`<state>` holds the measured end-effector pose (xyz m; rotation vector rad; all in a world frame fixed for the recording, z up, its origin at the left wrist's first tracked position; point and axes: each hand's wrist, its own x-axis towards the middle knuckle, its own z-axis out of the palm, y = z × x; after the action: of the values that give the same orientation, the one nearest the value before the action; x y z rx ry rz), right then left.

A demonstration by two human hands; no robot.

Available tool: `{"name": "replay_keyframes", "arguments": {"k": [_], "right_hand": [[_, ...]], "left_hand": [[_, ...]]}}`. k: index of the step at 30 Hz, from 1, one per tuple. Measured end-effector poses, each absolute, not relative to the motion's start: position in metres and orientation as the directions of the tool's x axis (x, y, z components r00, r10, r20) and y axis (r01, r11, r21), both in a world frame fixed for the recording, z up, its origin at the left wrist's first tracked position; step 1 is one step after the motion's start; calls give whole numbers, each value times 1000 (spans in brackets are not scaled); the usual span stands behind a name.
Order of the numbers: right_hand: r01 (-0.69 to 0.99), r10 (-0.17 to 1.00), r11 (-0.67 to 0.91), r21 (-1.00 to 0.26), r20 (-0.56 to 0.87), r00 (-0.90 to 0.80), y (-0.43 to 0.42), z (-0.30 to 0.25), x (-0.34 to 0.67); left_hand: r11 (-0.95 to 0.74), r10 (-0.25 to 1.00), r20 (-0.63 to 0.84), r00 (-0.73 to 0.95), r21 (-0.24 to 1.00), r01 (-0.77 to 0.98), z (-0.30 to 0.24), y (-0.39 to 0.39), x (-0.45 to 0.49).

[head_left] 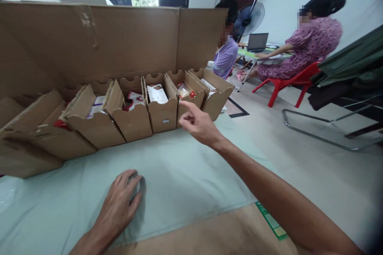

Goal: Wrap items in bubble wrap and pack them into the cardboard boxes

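My left hand (119, 201) rests on the pale green cloth (167, 175), fingers loosely bent and thumb apart, holding nothing. Above the cloth, my right hand (199, 123) stretches its index finger toward a row of cardboard bins; its other fingers are curled and nothing shows in them. That fingertip is in front of the bin (191, 79) with a clear and red plastic packet (184, 90). To its left, a bin (163, 117) contains a white card or box (157, 94). Red and white items (134, 99) sit in another bin (137, 123). White printed packaging (209, 86) stands in the rightmost bin (220, 93).
A tall cardboard panel (128, 44) rises behind the bins. Further off, two people sit near a table with a laptop (257, 42), one on a red chair (284, 83). A fan (249, 18) stands behind. Dark clothes (347, 67) hang at right.
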<state>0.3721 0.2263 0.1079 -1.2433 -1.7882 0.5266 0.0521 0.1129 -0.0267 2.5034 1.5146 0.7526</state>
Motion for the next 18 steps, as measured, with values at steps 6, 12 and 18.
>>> {"name": "replay_keyframes", "arguments": {"k": [6, 12, 18], "right_hand": [[785, 962, 210, -582, 266, -60, 277, 139, 299], [769, 949, 189, -610, 313, 16, 214, 138, 304], [728, 895, 331, -600, 443, -42, 29, 119, 364]], "left_hand": [[-525, 808, 476, 347, 314, 791, -44, 101, 47], [-554, 797, 497, 343, 376, 742, -48, 104, 47], [-499, 805, 568, 171, 494, 712, -38, 108, 34]]}}
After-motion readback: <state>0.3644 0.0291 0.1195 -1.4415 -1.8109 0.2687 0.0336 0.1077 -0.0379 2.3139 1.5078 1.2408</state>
